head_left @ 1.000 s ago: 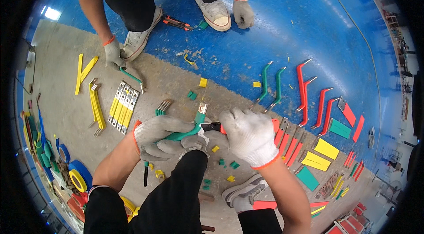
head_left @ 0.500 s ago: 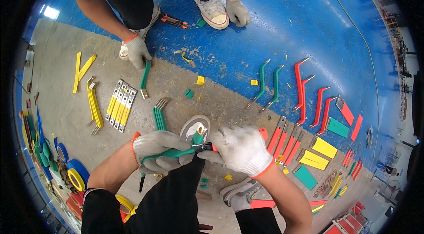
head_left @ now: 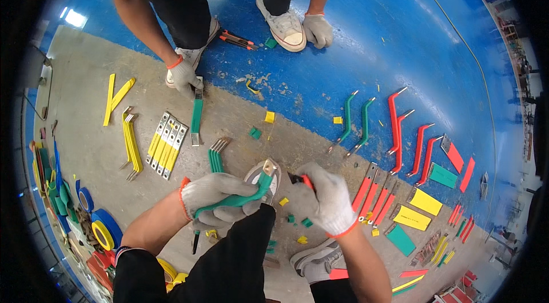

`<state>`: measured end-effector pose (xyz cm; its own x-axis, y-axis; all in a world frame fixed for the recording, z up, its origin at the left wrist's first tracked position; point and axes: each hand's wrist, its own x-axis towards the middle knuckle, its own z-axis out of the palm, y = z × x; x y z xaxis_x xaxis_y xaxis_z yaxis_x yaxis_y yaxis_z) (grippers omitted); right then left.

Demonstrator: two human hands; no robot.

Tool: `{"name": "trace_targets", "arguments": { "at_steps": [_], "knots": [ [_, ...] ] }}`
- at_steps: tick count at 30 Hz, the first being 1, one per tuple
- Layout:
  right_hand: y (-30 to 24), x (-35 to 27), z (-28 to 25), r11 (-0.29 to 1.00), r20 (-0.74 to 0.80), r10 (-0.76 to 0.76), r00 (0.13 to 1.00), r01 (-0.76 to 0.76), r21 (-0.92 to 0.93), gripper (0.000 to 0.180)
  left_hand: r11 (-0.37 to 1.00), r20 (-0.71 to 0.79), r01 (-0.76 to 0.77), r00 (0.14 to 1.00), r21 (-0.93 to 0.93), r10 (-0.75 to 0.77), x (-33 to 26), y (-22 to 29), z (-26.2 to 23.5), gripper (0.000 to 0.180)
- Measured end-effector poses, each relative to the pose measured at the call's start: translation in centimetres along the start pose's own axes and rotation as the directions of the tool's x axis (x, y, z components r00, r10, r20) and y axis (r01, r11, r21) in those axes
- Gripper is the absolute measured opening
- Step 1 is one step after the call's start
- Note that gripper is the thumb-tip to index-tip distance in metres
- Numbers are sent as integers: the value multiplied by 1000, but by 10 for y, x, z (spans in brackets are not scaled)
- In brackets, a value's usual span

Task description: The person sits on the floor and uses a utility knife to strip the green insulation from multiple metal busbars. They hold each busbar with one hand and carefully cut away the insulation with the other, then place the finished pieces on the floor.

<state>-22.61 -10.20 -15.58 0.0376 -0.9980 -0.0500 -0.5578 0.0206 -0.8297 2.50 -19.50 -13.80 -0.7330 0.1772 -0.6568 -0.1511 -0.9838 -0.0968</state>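
My left hand (head_left: 222, 195) is wrapped round a bent metal busbar (head_left: 265, 183) in a green sleeve. Its bare, coppery end points up and away, over my shoe. In my right hand (head_left: 327, 203), to the right and apart from the bar, is a utility knife (head_left: 307, 180) with red and black parts showing; the glove covers most of it. Below and between the hands lie small green scraps (head_left: 307, 223) and a yellow scrap (head_left: 283, 202). Just beyond my left hand, more green-sleeved bars (head_left: 216, 157) rest on the floor.
Opposite, a co-worker's gloved hand (head_left: 186, 76) holds a flat green-sleeved bar (head_left: 197, 115); pliers-like red-handled tools (head_left: 237, 40) lie by their shoe. Yellow bars (head_left: 167, 146) lie left, red bars (head_left: 396, 131) right. Tape rolls (head_left: 103, 234) are at far left.
My right hand and the knife have moved right, off the busbar's end, which now shows bare. Green scraps now show on the floor between my hands. The co-worker's bar has turned more upright.
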Motion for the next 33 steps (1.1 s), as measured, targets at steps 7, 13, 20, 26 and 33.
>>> {"name": "trace_targets", "arguments": {
  "at_steps": [7, 13, 20, 26, 33],
  "knots": [
    [-15, -15, 32, 985, 79, 130, 988, -137, 102, 35, 999, 4, -2, 1000, -53, 3, 4, -5, -11, 30],
    [-15, -11, 20, 985, 115, -42, 992, 60, -159, 39, 997, 3, 26, 1000, 69, -26, 2, -2, -6, 35],
    [-21, -2, 7, 928, 205, -135, 969, 196, -316, 42, 988, -14, 85, 996, 125, -83, 5, -5, -10, 39],
    [-18, 10, -3, 830, 200, -216, 956, 287, -477, 43, 989, 27, 140, 990, 42, -141, 10, -4, -16, 36],
    [1, 16, 8, 804, 168, -168, 971, 234, -547, 44, 992, 69, 61, 996, -108, -53, 16, 6, -16, 29]
  ]
}}
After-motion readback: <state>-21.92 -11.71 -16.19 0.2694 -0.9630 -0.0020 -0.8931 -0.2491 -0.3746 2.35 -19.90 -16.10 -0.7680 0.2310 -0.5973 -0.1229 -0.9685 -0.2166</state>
